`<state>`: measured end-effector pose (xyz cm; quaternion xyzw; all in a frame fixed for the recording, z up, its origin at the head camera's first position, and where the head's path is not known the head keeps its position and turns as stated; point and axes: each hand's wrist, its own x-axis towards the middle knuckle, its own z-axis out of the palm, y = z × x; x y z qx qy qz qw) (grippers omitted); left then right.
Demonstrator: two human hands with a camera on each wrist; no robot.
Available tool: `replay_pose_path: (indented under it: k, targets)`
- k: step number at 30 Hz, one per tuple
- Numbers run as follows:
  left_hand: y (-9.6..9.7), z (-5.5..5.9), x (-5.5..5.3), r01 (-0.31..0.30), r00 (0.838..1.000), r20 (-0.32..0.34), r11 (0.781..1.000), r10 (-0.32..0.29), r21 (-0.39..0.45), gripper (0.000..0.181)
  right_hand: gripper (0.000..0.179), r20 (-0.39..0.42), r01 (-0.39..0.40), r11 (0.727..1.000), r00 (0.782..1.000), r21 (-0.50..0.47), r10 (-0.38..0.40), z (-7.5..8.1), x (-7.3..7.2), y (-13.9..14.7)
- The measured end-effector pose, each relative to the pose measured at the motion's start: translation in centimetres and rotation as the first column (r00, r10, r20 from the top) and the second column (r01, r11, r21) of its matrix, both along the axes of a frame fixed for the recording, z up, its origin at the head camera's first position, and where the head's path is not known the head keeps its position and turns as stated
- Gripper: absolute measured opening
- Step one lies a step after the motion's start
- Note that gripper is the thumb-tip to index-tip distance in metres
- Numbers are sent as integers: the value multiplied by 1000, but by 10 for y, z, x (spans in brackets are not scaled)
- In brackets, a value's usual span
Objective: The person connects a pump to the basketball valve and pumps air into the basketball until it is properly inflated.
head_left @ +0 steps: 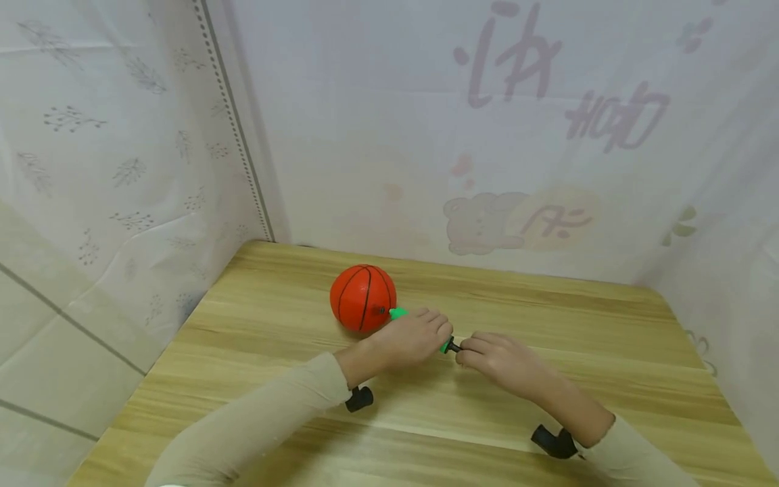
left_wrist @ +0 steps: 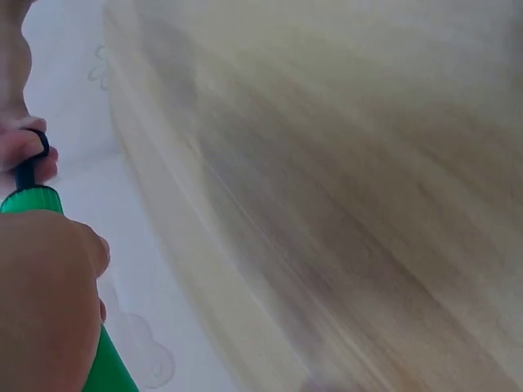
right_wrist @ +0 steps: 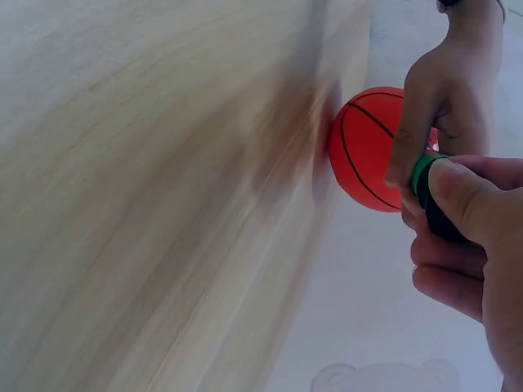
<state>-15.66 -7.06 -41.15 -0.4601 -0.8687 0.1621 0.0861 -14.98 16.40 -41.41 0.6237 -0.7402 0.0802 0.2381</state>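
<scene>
An orange-red ball [head_left: 359, 297] with black basketball lines rests on the table, left of both hands. My left hand [head_left: 415, 337] grips the green barrel of a hand pump [left_wrist: 110, 367], whose green tip meets or nearly meets the ball's right side near a dark valve spot. With fingers and thumb, my right hand [head_left: 502, 362] holds the pump's black handle [right_wrist: 437, 214]. A short length of dark rod shows between handle and barrel in the head view. Most of the barrel is hidden under the left hand.
The wood-grain table [head_left: 292, 433] ends at a pale printed curtain [head_left: 365, 135] behind and at both sides. Black wrist-camera mounts [head_left: 554, 443] stick out below both forearms, close to the tabletop.
</scene>
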Motion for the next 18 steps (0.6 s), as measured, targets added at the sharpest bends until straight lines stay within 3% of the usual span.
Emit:
replay_pose_path:
  k: [3, 5, 12, 18]
  targets:
    - [-3, 2, -1, -5, 1000, 12, 1000, 5, 4, 9, 35, -14, -5, 999, 1000, -36, 4, -2, 3, 10]
    - [-5, 3, -3, -3, 1000, 13, 1000, 3, 5, 10, 43, -21, -12, 998, 1000, -56, 11, -2, 7, 20]
    - [-7, 3, -8, 11, 1000, -24, 1000, -11, 12, 8, 41, -13, -7, 997, 1000, -82, 5, 2, 24, 61]
    - [-2, 1, -8, 17, 998, -64, 1000, -18, -18, 9, 42, -12, -13, 998, 1000, -60, 12, -1, 23, 58]
